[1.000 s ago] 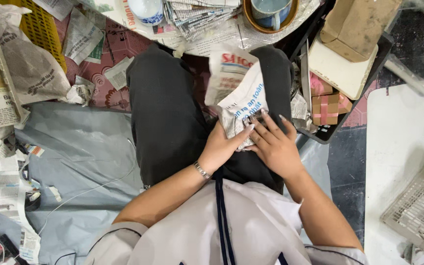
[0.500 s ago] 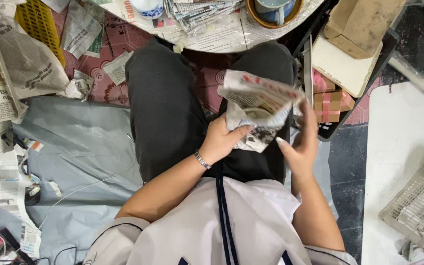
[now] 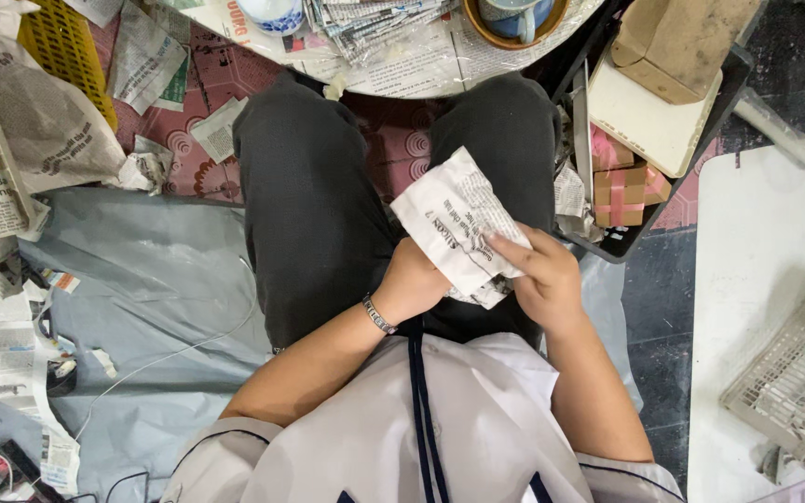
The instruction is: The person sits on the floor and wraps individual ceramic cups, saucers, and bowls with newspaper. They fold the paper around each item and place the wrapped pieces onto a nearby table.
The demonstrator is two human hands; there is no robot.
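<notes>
Over my lap I hold a crumpled piece of newspaper [image 3: 454, 224], wrapped around something I cannot see. My left hand [image 3: 412, 284] grips it from below and behind, a metal bracelet on that wrist. My right hand [image 3: 538, 275] presses on its right side, with the fingers lying over the paper. My dark trousers [image 3: 314, 196] are under both hands.
A round table [image 3: 393, 70] covered in newspaper stands ahead with a stack of newspapers [image 3: 375, 17], a cup [image 3: 272, 14] and a bowl [image 3: 514, 19]. A black tray [image 3: 626, 237] with pink boxes [image 3: 621, 177] sits right. White surface [image 3: 757, 233] and grey basket [image 3: 794, 373] far right. Grey sheet [image 3: 142, 279] left.
The newspaper bundle has been turned and folded tighter. My right hand moved from its outer edge onto its lower right side; my left hand stayed under it.
</notes>
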